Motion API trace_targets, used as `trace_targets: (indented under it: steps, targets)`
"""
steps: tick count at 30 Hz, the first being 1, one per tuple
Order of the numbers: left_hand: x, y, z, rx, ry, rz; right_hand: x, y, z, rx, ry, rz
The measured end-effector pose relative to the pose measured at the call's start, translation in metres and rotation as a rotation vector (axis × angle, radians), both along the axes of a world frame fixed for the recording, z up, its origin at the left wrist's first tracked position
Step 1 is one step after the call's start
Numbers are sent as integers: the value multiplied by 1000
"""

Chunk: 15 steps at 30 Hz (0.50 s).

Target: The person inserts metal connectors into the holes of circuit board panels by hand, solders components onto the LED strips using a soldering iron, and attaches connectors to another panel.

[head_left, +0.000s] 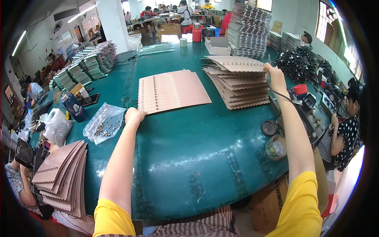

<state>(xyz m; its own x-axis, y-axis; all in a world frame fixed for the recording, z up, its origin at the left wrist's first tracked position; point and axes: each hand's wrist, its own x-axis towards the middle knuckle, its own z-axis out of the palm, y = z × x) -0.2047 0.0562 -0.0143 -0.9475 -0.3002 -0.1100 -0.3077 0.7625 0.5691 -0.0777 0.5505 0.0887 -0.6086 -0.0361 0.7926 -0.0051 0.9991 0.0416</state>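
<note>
reaching across the green table (pixel 189 150), your right hand (pixel 275 77) has fingers curled over the right edge of the tall stack of tan cardboard sheets (pixel 237 81), gripping the top sheets. that stack sits far right of centre. your left hand (pixel 134 115) is closed in a loose fist, knuckles touching the near left corner of the fanned row of tan sheets (pixel 171 91), just left of the stack. clear bag of small metal parts (pixel 104 123) lies left of your left hand, blue can (pixel 74 106) beyond it. another pile of tan sheets (pixel 63 175) at the near left edge, a co-worker in a dotted top (pixel 347 136) at far right
</note>
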Motion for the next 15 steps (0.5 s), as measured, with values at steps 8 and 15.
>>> trace_targets:
  steps: [8, 15]
  targets:
    - [-17, -1, -3, 205, -104, 58, 10, -22, 17, -145, -58, 2]
    - [-34, -7, -29, 565, -15, 271, 22, -38, 17, -136, -75, 56]
